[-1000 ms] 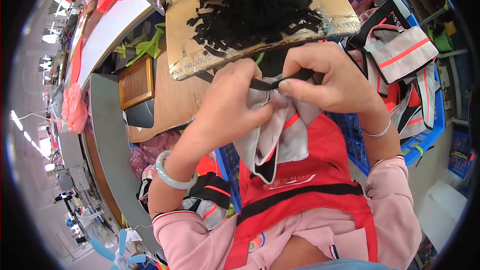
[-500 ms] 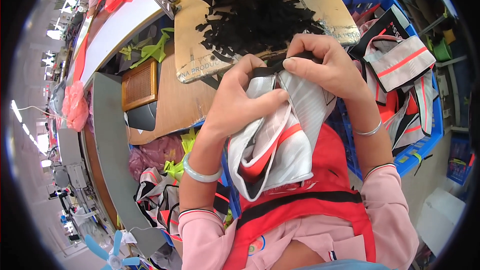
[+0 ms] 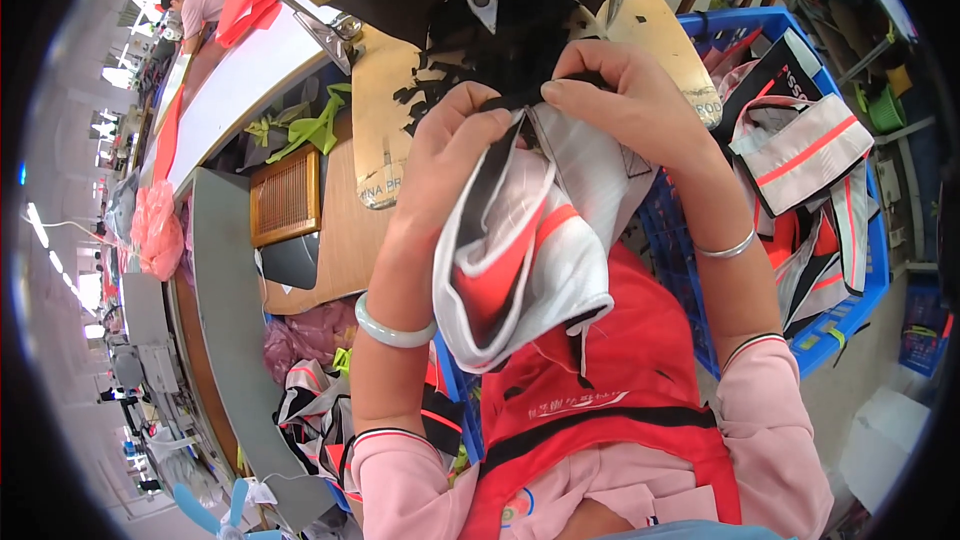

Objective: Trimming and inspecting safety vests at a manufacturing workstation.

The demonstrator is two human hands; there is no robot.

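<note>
Pink short-sleeved shirt (image 3: 772, 418), cuffs (image 3: 756, 343) edged in white, red and dark stripes, red apron (image 3: 645, 340) crossed by a black band (image 3: 615, 418) — white lettering (image 3: 575, 403) near it — round multicoloured emblem (image 3: 517, 509), pale green bangle (image 3: 392, 337) on the left forearm (image 3: 392, 380), slim silver bangle (image 3: 728, 250) on the right

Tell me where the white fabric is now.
In the head view, the white fabric hangs near centre from the left hand and right hand, over the red apron.
</note>
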